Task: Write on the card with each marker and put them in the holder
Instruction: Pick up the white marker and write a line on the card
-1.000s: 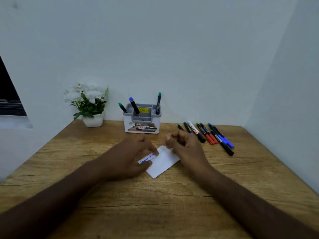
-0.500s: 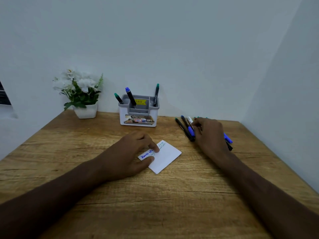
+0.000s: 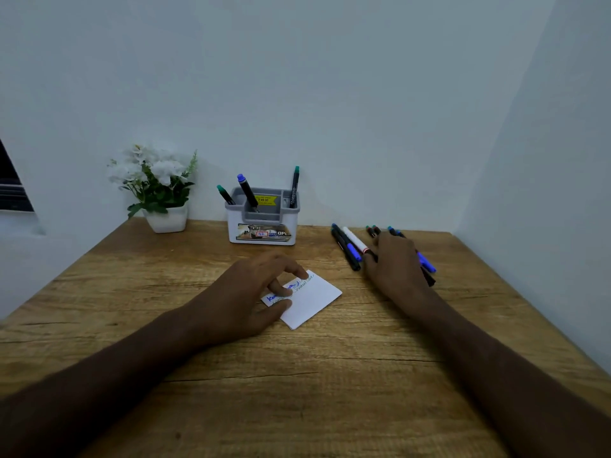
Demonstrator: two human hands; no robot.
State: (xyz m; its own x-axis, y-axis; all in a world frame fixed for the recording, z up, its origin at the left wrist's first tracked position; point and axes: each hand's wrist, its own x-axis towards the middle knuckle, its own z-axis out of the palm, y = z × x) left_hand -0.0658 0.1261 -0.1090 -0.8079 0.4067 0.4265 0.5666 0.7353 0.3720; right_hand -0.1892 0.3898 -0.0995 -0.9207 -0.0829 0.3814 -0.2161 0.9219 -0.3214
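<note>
Wooden desk [image 3: 330, 375] against pale walls: the left hand [image 3: 244, 299] lies palm-down, fingertips pressing the white card's [image 3: 310, 302] left end near the centre. Right hand [image 3: 395, 267] covers the loose markers [image 3: 350, 247] far right; whether its fingers grip one, I cannot tell. Holder [image 3: 263, 223] stands far centre.

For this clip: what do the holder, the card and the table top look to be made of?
Holder: likely moulded plastic, white shell with grey insert, smooth even surfaces, printed sticker on front.
Card: thin white paper or card stock, matt, flat with crisp corners, takes the ink.
Table: wood or wood-look laminate; visible grain, low sheen. The look cannot settle which.
</note>
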